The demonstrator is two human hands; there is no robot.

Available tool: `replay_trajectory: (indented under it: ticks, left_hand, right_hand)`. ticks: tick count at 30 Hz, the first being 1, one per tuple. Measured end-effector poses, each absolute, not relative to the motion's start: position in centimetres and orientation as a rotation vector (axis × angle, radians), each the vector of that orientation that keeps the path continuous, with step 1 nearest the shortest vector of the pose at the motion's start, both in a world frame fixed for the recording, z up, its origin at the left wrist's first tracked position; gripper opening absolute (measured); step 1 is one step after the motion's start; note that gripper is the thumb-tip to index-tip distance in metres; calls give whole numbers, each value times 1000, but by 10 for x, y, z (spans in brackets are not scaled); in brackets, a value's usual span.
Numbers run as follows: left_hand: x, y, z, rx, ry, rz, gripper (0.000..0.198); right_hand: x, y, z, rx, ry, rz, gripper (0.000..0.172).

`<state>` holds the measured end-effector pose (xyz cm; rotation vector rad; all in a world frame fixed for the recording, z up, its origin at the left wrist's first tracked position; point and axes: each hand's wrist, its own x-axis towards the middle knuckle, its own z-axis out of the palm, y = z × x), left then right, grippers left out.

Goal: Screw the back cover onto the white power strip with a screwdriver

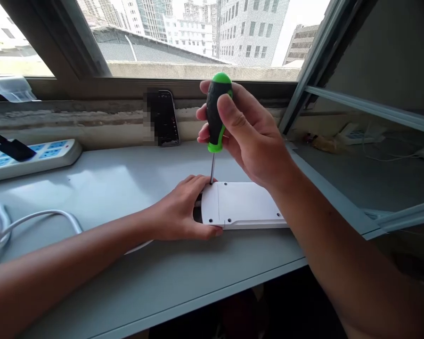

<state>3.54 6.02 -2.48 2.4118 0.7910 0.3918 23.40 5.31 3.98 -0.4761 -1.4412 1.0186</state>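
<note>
the left hand (182,210) is clamped over one end of a flat white plastic casing (249,206), which lies near the front edge of the pale grey counter (127,268). the right hand (249,134), apart from the left and above it, grips a green-and-black rubber-handled screwdriver (215,110) whose thin steel shaft (212,168) stands nearly upright, its tip at a corner screw hole. the casing looks light, stiff and smooth, so it would probably skid unless held firmly by its long edges; a white power strip (31,160) lies far left.
</note>
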Motion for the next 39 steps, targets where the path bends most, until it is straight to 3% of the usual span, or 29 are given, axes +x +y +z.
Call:
replay_trajectory:
  ticks: [8, 15, 23, 39]
  left_hand:
    - [34, 54, -22, 2372, 834, 406, 82]
    - [33, 55, -26, 2371, 838, 437, 88]
    - [34, 56, -25, 2373, 812, 441, 80]
    - [33, 64, -28, 2497, 663, 424, 94]
  right_hand:
    - [243, 55, 42, -502, -1328, 1032, 45]
    - [238, 57, 37, -467, -1328, 1105, 55]
    - [230, 48, 40, -378, -1316, 1282, 52]
    - [239, 19, 55, -143, -1406, 1656, 15]
